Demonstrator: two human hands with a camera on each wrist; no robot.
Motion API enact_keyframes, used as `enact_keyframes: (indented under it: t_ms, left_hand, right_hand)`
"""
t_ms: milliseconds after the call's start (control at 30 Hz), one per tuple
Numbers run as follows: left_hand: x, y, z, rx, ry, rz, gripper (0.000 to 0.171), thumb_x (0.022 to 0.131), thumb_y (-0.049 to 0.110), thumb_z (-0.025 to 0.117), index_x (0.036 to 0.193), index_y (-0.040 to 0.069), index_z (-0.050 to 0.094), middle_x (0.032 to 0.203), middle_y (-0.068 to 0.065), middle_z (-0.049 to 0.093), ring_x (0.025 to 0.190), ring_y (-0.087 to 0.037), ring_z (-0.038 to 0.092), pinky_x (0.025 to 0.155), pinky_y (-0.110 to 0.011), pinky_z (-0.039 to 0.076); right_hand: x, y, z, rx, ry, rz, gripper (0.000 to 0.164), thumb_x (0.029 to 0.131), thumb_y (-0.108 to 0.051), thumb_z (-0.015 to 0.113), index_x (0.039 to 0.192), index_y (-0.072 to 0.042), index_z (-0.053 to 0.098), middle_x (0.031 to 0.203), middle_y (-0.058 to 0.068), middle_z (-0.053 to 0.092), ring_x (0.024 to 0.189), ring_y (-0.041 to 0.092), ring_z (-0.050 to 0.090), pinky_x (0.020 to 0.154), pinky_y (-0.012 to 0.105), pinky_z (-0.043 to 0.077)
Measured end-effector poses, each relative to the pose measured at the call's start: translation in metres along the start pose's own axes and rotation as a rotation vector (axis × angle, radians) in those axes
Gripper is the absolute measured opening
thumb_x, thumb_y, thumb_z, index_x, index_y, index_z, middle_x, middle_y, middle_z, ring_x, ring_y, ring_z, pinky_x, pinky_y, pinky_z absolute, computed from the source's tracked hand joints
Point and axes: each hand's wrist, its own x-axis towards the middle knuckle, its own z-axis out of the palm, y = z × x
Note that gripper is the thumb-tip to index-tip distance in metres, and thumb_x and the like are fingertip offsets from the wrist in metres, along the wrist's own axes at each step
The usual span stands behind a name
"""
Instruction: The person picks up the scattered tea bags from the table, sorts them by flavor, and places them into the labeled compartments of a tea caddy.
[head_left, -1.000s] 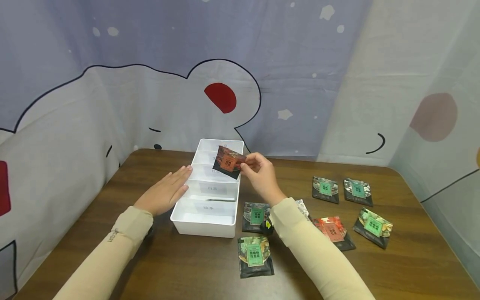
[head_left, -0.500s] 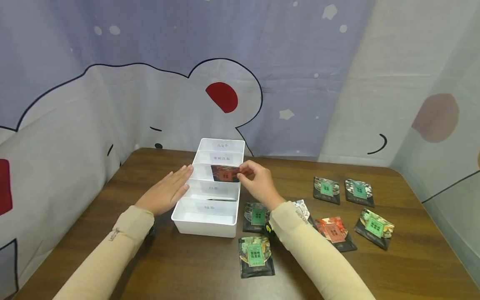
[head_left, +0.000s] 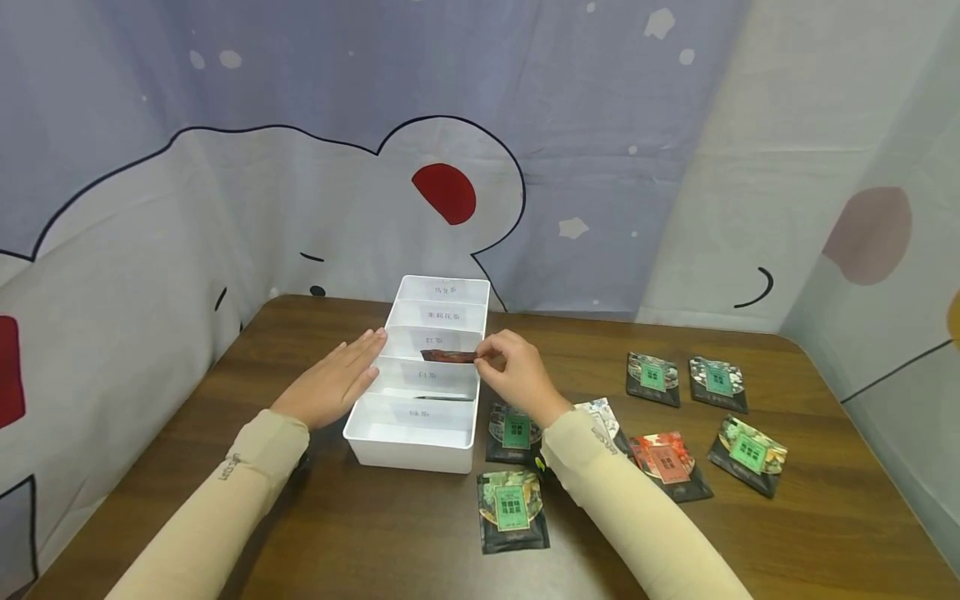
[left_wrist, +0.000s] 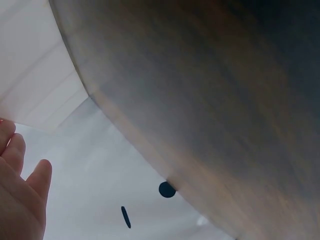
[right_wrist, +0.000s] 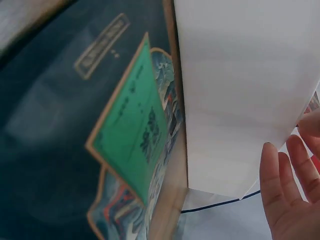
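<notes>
1. Head view, centre: the right hand's (head_left: 522, 377) fingers pinched a flat red-and-dark packet (head_left: 447, 357) low in the long white plastic box's (head_left: 408, 456) middle compartment; that placing looked nearly done. Seven flat printed packets (head_left: 512, 510) remained outside, on the brown wooden surface (head_left: 375, 533).
2. Left wrist view, lower left: the left hand's (left_wrist: 21, 199) fingers lay straight, grasping nothing.
3. Right wrist view, lower right: the pinch was mostly hidden.

A brown wooden table (head_left: 360, 533) stands before a blue-grey and white printed cloth (head_left: 585, 150).
</notes>
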Motion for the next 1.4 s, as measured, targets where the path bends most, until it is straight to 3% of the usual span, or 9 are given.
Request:
enact_keyframes:
  t_ms: [467,933,1100,1400]
  left_hand:
    - [-0.001,0.000,0.001,0.001,0.002,0.003,0.061,0.111,0.037,0.033,0.162,0.007,0.019,0.168,-0.009,0.019,0.155,-0.030,0.018,0.124,-0.053,0.018]
    - [0.000,0.000,0.000,-0.007,0.027,0.030,0.060,0.111,0.034,0.034,0.161,0.005,0.021,0.167,-0.011,0.022,0.154,-0.030,0.020,0.124,-0.053,0.018]
    - [0.000,0.001,-0.002,-0.007,0.013,0.021,0.060,0.111,0.034,0.033,0.162,0.005,0.020,0.168,-0.010,0.020,0.154,-0.030,0.019,0.124,-0.053,0.018]
    - [0.000,-0.002,0.000,-0.021,0.034,0.042,0.059,0.111,0.034,0.033,0.161,0.004,0.022,0.167,-0.012,0.023,0.154,-0.031,0.021,0.123,-0.054,0.020]
  right_hand:
    - [-0.005,-0.003,-0.001,0.018,-0.013,0.012,0.006,0.093,-0.004,0.069,0.098,-0.006,0.073,0.098,0.005,0.065,0.091,0.019,0.066,0.077,0.030,0.058]
    - [-0.012,-0.006,-0.021,0.022,-0.078,0.086,0.010,0.093,-0.004,0.068,0.102,-0.004,0.072,0.100,0.006,0.068,0.091,0.022,0.066,0.082,0.041,0.059]
    - [-0.017,-0.005,-0.029,0.010,-0.103,0.164,0.015,0.093,-0.007,0.068,0.107,-0.004,0.071,0.104,0.008,0.069,0.095,0.025,0.066,0.087,0.043,0.058]
    - [-0.034,-0.006,-0.039,-0.035,-0.059,0.406,0.018,0.092,-0.009,0.069,0.108,-0.001,0.070,0.095,0.007,0.071,0.090,0.027,0.068,0.084,0.047,0.056]
